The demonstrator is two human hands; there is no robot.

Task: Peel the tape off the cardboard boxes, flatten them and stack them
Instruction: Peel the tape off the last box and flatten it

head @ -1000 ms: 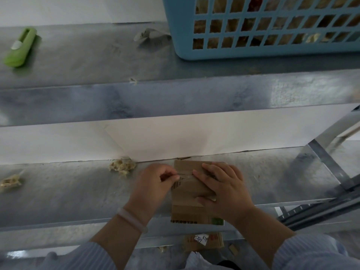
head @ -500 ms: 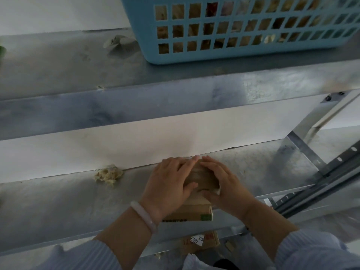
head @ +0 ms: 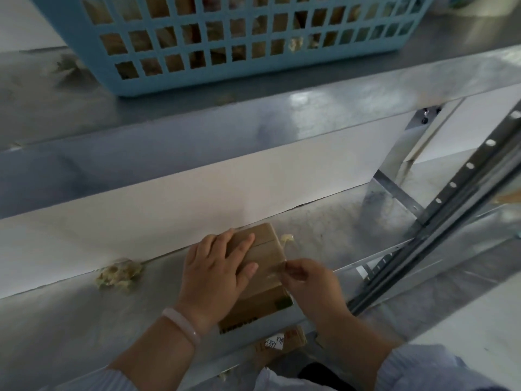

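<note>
On the lower metal shelf (head: 70, 320), close to the white back panel, lies the small cardboard box (head: 265, 249) I am working on, its far end almost against the panel and its printed near end reaching toward the shelf's front lip. My left hand (head: 217, 275) lies flat on top of the box with straight, spread fingers, pressing it down; a pale bracelet (head: 180, 324) sits on that wrist. My right hand (head: 310, 286) is just beside the box's right edge, thumb and forefinger pinched tight on a strip of clear tape (head: 277, 268) that runs from the box's top face to my fingertips. A small crumpled wad of tape (head: 287, 239) lies just off the far right corner of the box, and a bigger yellowish tape wad (head: 119, 273) lies to the left against the foot of the back panel, well apart from my hands. Below the shelf's front lip a scrap of cardboard with a white handwritten label (head: 277, 344) shows. On the upper shelf (head: 169, 128) stands a blue lattice basket (head: 225, 77) with brown cardboard visible through its holes. A perforated metal upright (head: 451, 187) slants across the right side.
</note>
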